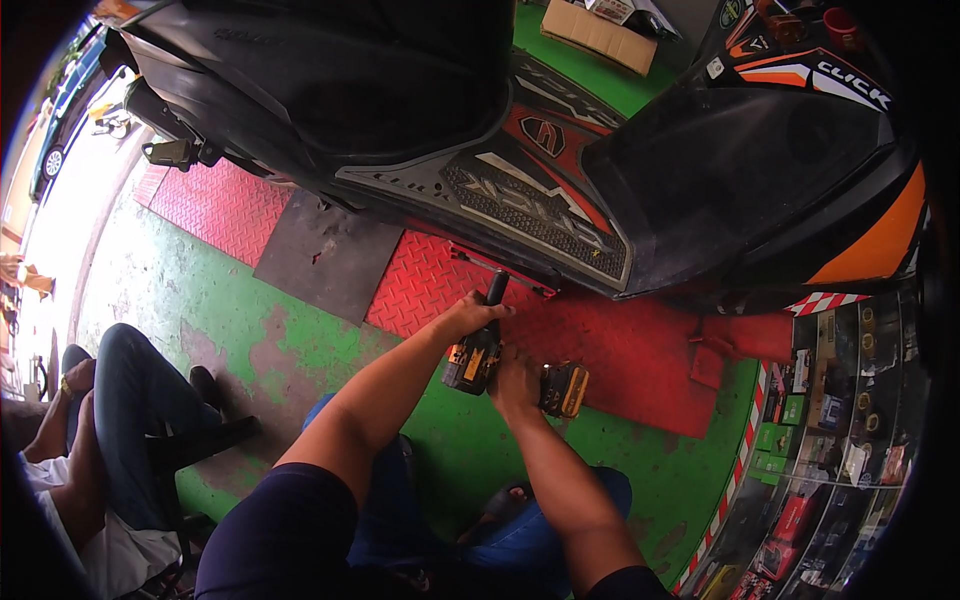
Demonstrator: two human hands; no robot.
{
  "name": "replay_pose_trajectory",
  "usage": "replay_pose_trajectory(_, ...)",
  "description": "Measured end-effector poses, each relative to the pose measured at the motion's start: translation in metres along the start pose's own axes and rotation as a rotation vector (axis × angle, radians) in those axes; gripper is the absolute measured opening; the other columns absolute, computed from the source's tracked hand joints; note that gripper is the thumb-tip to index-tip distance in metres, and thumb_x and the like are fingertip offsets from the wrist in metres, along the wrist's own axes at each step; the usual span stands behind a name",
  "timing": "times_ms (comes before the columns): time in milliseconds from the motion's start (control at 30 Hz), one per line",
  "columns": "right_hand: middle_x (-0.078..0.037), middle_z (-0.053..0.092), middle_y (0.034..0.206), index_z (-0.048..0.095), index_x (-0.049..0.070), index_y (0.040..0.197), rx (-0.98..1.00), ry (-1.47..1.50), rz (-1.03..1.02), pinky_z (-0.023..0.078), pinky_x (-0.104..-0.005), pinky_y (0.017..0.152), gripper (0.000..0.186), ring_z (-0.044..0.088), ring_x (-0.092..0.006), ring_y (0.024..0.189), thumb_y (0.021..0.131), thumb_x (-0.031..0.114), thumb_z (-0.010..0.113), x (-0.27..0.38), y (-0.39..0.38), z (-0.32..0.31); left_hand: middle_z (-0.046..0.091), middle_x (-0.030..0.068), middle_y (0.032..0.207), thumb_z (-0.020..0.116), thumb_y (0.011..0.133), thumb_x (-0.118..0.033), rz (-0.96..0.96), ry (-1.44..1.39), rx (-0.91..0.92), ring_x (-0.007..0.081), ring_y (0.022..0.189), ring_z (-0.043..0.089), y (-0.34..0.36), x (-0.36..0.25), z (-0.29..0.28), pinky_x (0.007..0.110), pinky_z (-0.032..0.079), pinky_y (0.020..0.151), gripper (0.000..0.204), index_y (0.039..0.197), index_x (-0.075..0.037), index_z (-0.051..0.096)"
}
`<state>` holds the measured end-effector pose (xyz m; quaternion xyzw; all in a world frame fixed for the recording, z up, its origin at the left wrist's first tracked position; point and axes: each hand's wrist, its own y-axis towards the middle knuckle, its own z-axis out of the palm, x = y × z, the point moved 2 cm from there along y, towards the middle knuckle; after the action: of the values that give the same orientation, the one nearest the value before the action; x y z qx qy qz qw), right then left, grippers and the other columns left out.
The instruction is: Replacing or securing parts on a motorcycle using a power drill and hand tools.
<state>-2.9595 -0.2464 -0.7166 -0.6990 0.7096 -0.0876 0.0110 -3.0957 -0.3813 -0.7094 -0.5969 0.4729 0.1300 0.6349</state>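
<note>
A black-and-yellow cordless power tool points at a metal bracket under the side of the black scooter's grey footboard. My left hand is closed round the front of the tool, by its long black socket, whose far end is at the bracket. My right hand grips the tool's handle, beside its battery. The exact fit of the socket is too small to make out.
A seated person in jeans is at the lower left. A shelf of boxed goods lines the right. Red ramp plates and a dark mat lie under the scooter. A cardboard box is behind it; a car stands outside.
</note>
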Motion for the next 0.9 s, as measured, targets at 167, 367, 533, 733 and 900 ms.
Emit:
replay_pose_trajectory(167, -0.017, 0.065, 0.108, 0.052, 0.005, 0.117, 0.018, 0.013, 0.031, 0.052, -0.0511, 0.091, 0.048, 0.069, -0.0367, 0.103, 0.078, 0.016, 0.078, 0.001, 0.001, -0.005, 0.071, 0.0216, 0.112, 0.088, 0.068, -0.049, 0.058, -0.007, 0.013, 0.0294, 0.101, 0.072, 0.000, 0.003, 0.002, 0.040, 0.057, 0.086, 0.090, 0.129, 0.010, 0.058)
replay_pose_trajectory(367, -0.018, 0.065, 0.108, 0.051, 0.005, 0.115, -0.011, 0.033, 0.025, 0.052, -0.0510, 0.090, 0.049, 0.069, -0.0367, 0.103, 0.077, 0.015, 0.079, 0.008, -0.001, -0.024, 0.072, 0.0229, 0.110, 0.084, 0.072, -0.045, 0.124, 0.056, 0.024, 0.0295, 0.100, 0.073, 0.004, -0.003, -0.001, 0.040, 0.057, 0.085, 0.069, 0.113, 0.008, 0.068)
replay_pose_trajectory(533, -0.017, 0.064, 0.107, 0.051, 0.006, 0.114, -0.027, 0.077, -0.003, 0.052, -0.0509, 0.089, 0.050, 0.070, -0.0368, 0.099, 0.075, 0.015, 0.081, 0.008, -0.002, -0.029, 0.072, 0.0209, 0.102, 0.080, 0.076, -0.043, 0.352, 0.348, 0.045, 0.0291, 0.096, 0.073, -0.002, -0.015, -0.003, 0.041, 0.056, 0.083, 0.052, 0.099, 0.003, 0.075)
replay_pose_trajectory(733, -0.018, 0.064, 0.106, 0.051, 0.005, 0.112, -0.046, 0.143, 0.021, 0.051, -0.0519, 0.087, 0.048, 0.069, -0.0376, 0.096, 0.075, 0.013, 0.080, 0.001, -0.001, -0.034, 0.072, 0.0206, 0.099, 0.077, 0.079, -0.043, 0.120, 0.126, 0.037, 0.0287, 0.096, 0.074, -0.013, -0.022, 0.001, 0.042, 0.056, 0.083, 0.044, 0.101, -0.005, 0.078)
replay_pose_trajectory(900, -0.019, 0.064, 0.106, 0.052, 0.005, 0.113, -0.057, 0.126, 0.012, 0.051, -0.0545, 0.086, 0.043, 0.069, -0.0381, 0.097, 0.079, 0.012, 0.077, 0.002, -0.005, -0.048, 0.070, 0.0240, 0.109, 0.078, 0.080, -0.040, 0.399, 0.402, 0.018, 0.0318, 0.104, 0.072, -0.017, -0.032, -0.002, 0.043, 0.055, 0.089, 0.038, 0.104, -0.010, 0.079)
